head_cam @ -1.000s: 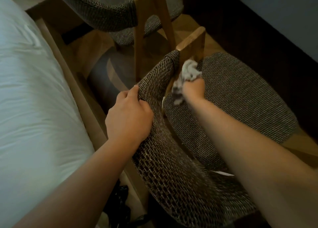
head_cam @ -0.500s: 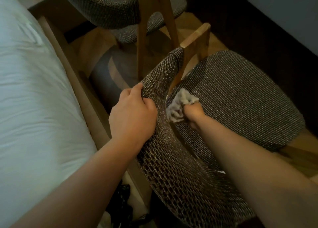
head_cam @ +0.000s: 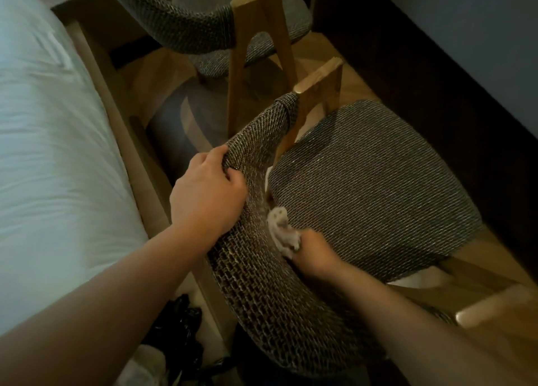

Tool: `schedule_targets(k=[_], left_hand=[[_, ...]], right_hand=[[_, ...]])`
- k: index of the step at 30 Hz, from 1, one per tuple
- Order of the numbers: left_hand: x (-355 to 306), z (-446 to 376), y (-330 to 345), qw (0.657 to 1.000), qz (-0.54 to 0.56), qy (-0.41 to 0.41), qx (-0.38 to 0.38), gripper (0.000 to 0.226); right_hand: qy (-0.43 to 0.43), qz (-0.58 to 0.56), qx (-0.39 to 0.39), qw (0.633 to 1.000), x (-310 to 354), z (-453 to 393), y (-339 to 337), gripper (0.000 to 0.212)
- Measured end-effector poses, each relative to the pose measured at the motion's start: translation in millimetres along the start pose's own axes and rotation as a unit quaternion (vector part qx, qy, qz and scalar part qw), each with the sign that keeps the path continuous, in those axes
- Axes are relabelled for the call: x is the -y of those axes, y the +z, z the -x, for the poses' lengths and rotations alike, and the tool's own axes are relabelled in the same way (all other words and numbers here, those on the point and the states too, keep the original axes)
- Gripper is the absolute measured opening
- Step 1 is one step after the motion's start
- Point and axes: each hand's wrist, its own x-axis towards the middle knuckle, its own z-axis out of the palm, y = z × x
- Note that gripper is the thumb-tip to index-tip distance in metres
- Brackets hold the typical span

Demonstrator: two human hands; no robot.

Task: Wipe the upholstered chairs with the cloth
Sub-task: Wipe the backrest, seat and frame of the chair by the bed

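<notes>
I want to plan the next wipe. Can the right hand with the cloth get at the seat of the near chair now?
Probably yes. The right hand holds the cloth at the seat's back edge, and nothing lies on the seat. The left hand grips only the backrest.

I see the right hand [head_cam: 316,253] blurred, its fingers hidden under the cloth [head_cam: 281,229], and the second chair [head_cam: 203,33] cut by the top edge.

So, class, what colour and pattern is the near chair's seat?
Dark grey-brown woven weave on the seat, shown in the head view.
</notes>
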Motion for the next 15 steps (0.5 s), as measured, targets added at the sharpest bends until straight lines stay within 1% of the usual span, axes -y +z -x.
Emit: schedule_targets(k=[2,4,5,7,8,9,10,11,12,13,14,15], left_hand=[[-1,1,-1,1.000,0.000,-0.001,0.003,0.049],[-3,2,-2,1.000,-0.001,-0.002,0.005,0.050],[-4,3,-2,1.000,-0.003,-0.002,0.005,0.051],[-4,5,-3,1.000,-0.007,-0.003,0.004,0.051],[-4,5,-3,1.000,-0.008,-0.003,0.003,0.051],[-4,4,-2,1.000,-0.008,-0.003,0.003,0.051],[-3,3,-2,1.000,-0.009,-0.004,0.003,0.051],[-3,3,-1,1.000,-0.009,-0.005,0.002,0.051],[-2,3,0,1.000,-0.006,-0.008,0.002,0.051],[-1,2,1,1.000,-0.001,-0.012,0.001,0.051],[0,2,1,1.000,0.005,-0.017,0.001,0.051],[1,1,2,1.000,0.012,-0.023,0.003,0.051]], right_hand=[[-0.009,0.069,0.040,0.997,-21,19,-6,0.018],[-0.002,0.184,0.102,0.978,-47,33,-16,0.024],[0.022,0.224,0.130,0.966,-58,39,-23,0.025],[0.073,0.290,0.179,0.937,-72,44,-41,0.022],[0.092,0.320,0.199,0.922,-73,42,-49,0.016],[0.105,0.339,0.211,0.911,-72,38,-55,0.009],[0.110,0.343,0.215,0.908,-63,32,-60,0.007],[0.106,0.319,0.203,0.919,-52,25,-63,0.005],[0.093,0.262,0.159,0.947,-38,17,-66,0.004],[0.078,0.182,0.097,0.975,-24,7,-66,0.008],[0.062,0.071,0.035,0.995,-8,0,-65,0.013],[0.051,-0.059,-0.020,0.997,9,-7,-60,0.015]])
